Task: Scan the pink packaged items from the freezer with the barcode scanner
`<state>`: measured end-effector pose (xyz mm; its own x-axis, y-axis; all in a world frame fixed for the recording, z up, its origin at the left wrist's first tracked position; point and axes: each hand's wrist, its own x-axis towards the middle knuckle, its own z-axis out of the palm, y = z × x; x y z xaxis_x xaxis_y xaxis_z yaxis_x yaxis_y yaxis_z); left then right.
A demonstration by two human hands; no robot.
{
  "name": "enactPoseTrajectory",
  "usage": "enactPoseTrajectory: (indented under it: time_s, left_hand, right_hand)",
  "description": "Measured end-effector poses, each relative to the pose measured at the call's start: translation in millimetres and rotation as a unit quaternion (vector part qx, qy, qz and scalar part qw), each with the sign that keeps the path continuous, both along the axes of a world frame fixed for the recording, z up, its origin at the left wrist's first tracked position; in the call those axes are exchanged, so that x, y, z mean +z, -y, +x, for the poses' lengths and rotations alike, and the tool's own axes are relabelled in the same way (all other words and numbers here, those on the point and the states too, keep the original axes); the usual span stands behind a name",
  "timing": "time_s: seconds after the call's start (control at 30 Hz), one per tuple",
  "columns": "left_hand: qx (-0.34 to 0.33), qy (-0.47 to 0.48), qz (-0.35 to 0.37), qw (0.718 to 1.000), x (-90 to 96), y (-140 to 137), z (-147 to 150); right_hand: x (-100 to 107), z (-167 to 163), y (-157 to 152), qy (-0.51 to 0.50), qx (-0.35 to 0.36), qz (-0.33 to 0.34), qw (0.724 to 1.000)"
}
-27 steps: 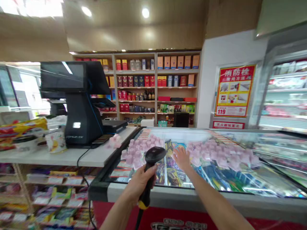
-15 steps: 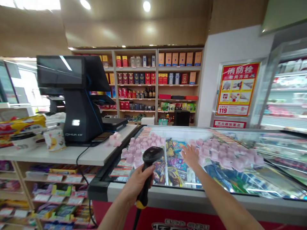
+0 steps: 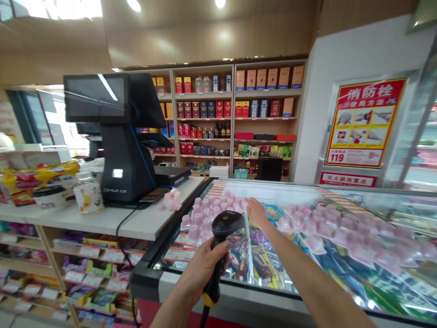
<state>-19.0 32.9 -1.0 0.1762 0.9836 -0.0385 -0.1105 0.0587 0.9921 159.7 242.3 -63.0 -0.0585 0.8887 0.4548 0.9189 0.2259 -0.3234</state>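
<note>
The freezer point(image 3: 273, 291) has pink cups point(image 3: 205, 214) spread over its glass lid near the left edge. My right hand point(image 3: 256, 213) lies flat and wide open beside them. My left hand point(image 3: 204, 269) grips the scanner point(image 3: 221, 237) above the front-left corner.

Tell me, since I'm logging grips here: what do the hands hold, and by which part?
The left hand grips the black barcode scanner by its handle. The right hand holds nothing; it lies open by the pink cups.
</note>
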Motion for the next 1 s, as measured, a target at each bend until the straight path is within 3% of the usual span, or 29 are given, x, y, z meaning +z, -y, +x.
enactPoseTrajectory:
  time_s: [0.13,0.3,0.4,0.53,0.7,0.83,1.0]
  left_hand:
    - [0.018,-0.009,-0.01,1.0,-2.5,-6,-1]
    - [0.027,-0.005,-0.011,1.0,-2.9,-6,4]
    - [0.003,0.001,-0.012,1.0,0.2,-4,9]
    - [-0.021,0.017,-0.013,1.0,5.5,3,17]
    - [-0.056,0.036,-0.004,0.998,10.0,15,30]
    - [-0.074,0.026,-0.004,0.997,15.2,26,40]
    - [-0.066,0.02,-0.002,0.998,17.4,29,42]
  right_hand:
    - [-10,-18,-30,-0.069,0.068,-0.026,0.995]
    - [-18,0,-31,-0.23,0.107,-0.024,0.967]
    - [-15,18,-16,-0.356,0.108,-0.017,0.928]
    - [-7,35,11,-0.502,0.138,-0.038,0.853]
    - [2,44,41,-0.587,0.183,-0.047,0.787]
    - [5,47,54,-0.585,0.186,-0.041,0.788]
    - [2,49,55,-0.51,0.134,-0.018,0.849]
